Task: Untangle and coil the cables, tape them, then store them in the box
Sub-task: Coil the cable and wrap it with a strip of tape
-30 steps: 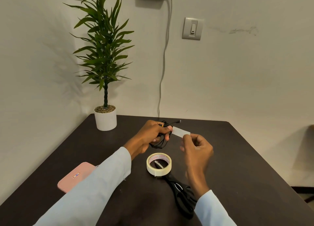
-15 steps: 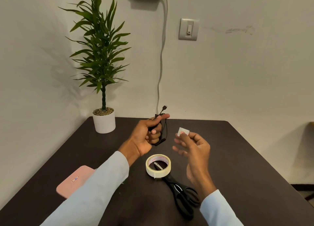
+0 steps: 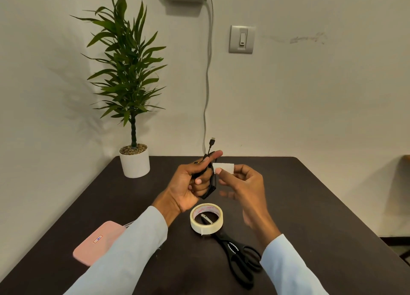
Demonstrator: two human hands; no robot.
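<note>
Left hand (image 3: 190,183) was curled round the coiled black cable (image 3: 210,184), holding the bundle raised over the table (image 3: 310,206) at about 12 o'clock from the tape roll (image 3: 206,218), with one connector end standing up above the forefinger. Right hand (image 3: 241,183) pinched a short cut strip of tape (image 3: 225,167) between thumb and fingertip. Half a second earlier that strip had been held well apart from the coil, at its 3 o'clock; now its near edge had closed up to the cable and appeared to touch it, though the contact point was too small to confirm. A second earlier the strip had likewise sat against the bundle, so the approach had evidently been broken off and repeated.

Judgement: coiling of this cable was complete, taping was in hand, storage not begun. The strip had to be pressed on and wrapped fully round the loops; a loose left grip would let the coil spring open.

Working down in size: a potted plant (image 3: 133,94) stood at 10 o'clock on the table; the pink box (image 3: 97,242) lay shut at 8 o'clock, partly behind the left sleeve; black scissors (image 3: 239,254) lay at 5 o'clock, their tip inside the tape roll.
</note>
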